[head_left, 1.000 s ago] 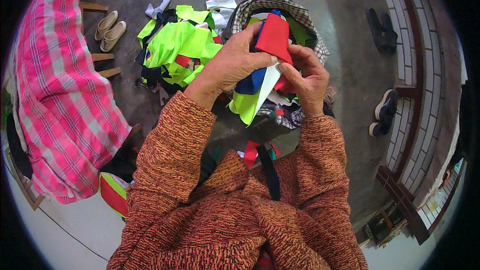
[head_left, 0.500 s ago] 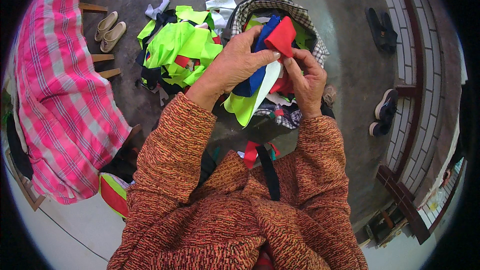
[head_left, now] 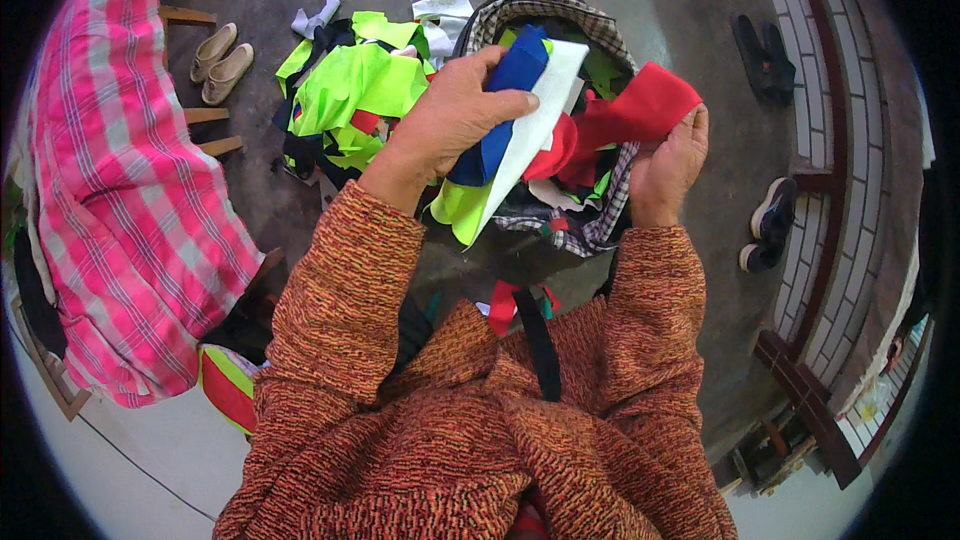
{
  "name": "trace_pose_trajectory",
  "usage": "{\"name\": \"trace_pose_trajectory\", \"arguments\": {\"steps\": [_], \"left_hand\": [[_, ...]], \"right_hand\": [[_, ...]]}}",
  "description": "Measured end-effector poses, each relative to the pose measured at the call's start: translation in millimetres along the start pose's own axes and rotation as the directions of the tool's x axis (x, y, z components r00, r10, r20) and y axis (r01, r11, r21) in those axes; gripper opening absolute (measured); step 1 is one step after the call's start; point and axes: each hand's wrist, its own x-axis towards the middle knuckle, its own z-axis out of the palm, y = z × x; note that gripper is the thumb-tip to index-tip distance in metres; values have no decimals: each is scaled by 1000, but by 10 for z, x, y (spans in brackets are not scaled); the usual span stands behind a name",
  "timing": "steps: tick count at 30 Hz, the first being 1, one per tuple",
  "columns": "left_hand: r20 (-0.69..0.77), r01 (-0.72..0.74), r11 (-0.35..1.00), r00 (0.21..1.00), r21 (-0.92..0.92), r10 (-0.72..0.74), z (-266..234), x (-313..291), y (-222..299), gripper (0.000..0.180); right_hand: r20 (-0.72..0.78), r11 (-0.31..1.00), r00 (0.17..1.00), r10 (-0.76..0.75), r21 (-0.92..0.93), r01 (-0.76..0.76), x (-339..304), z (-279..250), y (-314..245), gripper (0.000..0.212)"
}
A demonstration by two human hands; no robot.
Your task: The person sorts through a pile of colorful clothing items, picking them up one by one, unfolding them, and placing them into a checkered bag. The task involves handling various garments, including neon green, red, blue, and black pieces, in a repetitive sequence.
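My left hand (head_left: 455,115) is closed round a small stack of cloth scraps, a blue piece (head_left: 512,90) over a white and neon-yellow one (head_left: 540,120). Between the fingers and thumb of my right hand (head_left: 672,165) is the end of a red cloth strip (head_left: 645,105), stretched out to the right. The strip's other end runs down toward more red cloth by the left hand's stack; where it ends is hidden. Below both hands sits a checked cloth bag (head_left: 622,50) with its mouth gaping, holding green, red and white scraps.
A heap of neon-yellow, black and white scraps (head_left: 350,90) lies on the floor to the left of the bag. Beige shoes (head_left: 228,75), black slippers (head_left: 765,60) and a dark sneaker (head_left: 772,210) stand around. A pink plaid cloth (head_left: 130,180) drapes at the left. Loose scraps (head_left: 502,308) rest near my lap.
My right hand has moved right, drawing the red strip away from the stack. The left hand has shifted slightly left, and the white piece now shows more fully.
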Motion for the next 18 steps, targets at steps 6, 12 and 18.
{"name": "trace_pose_trajectory", "arguments": {"steps": [6, 12, 18], "left_hand": [[-105, -69, 965, 994, -252, 44, -53, 88, -57, 37], [-219, -160, 925, 972, -344, 87, -3, 144, -112, 33], [-274, -260, 829, 952, -496, 135, 92, 207, -156, 31]], "right_hand": [[5, 984, 1000, 24, -177, -23, -45, 136, -50, 21], [327, 930, 943, 60, -361, 66, -229, 199, -9, 26], [592, 567, 806, 9, -667, 484, -400, 441, 7, 47]]}}
